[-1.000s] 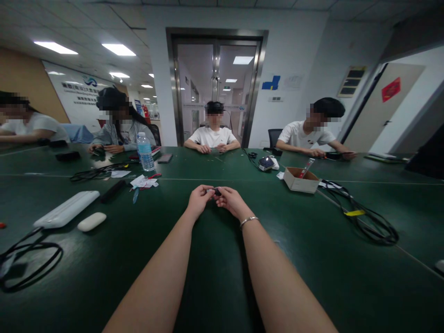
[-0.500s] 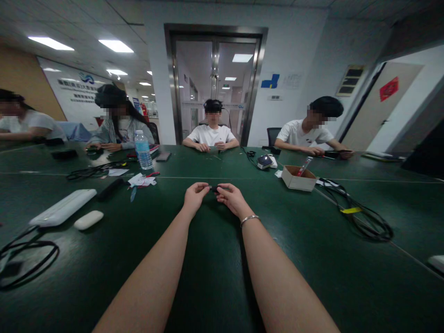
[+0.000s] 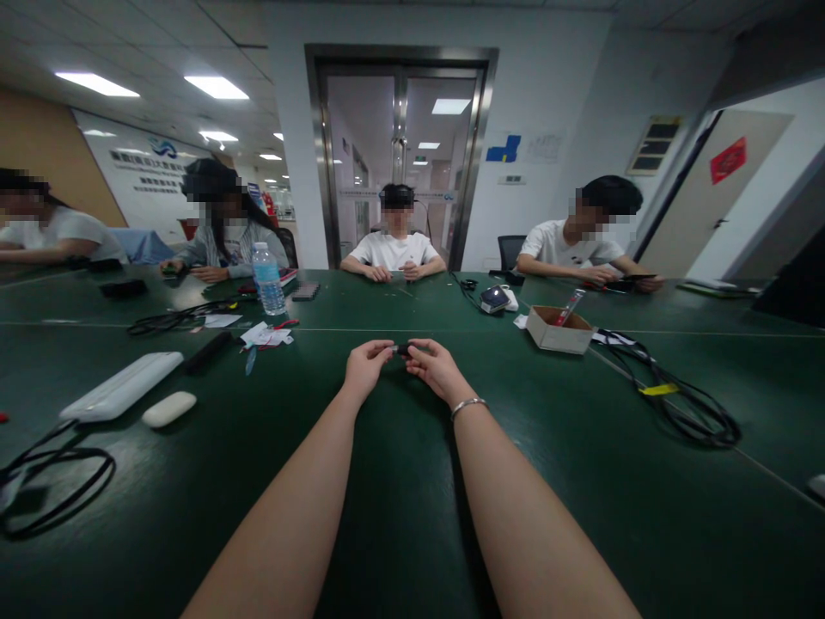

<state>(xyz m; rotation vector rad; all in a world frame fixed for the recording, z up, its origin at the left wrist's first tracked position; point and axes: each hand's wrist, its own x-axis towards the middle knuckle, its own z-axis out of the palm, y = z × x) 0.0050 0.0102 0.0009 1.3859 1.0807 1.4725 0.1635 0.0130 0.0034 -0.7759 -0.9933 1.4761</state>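
Between my two hands, just above the green table, is a small black piece with a silvery end (image 3: 403, 350); it is too small for me to tell its kind. My left hand (image 3: 367, 365) pinches the silvery end with thumb and fingertips. On the other side, my right hand (image 3: 439, 368) grips the black part between thumb and forefinger, with the other fingers curled below. A silver bangle (image 3: 469, 407) circles my right wrist. The fingertips cover parts of the piece.
On the green table (image 3: 412, 481), a white power bank-like block (image 3: 122, 387) and a white oval case (image 3: 169, 410) lie left. A water bottle (image 3: 269, 279) stands behind them. Right are an open box (image 3: 559, 338) and a coiled black cable (image 3: 693, 413). Several people sit opposite.
The view has shifted slightly, so everything sits a little further right. Both hands keep the same hold, and slightly more of the small piece shows between them.
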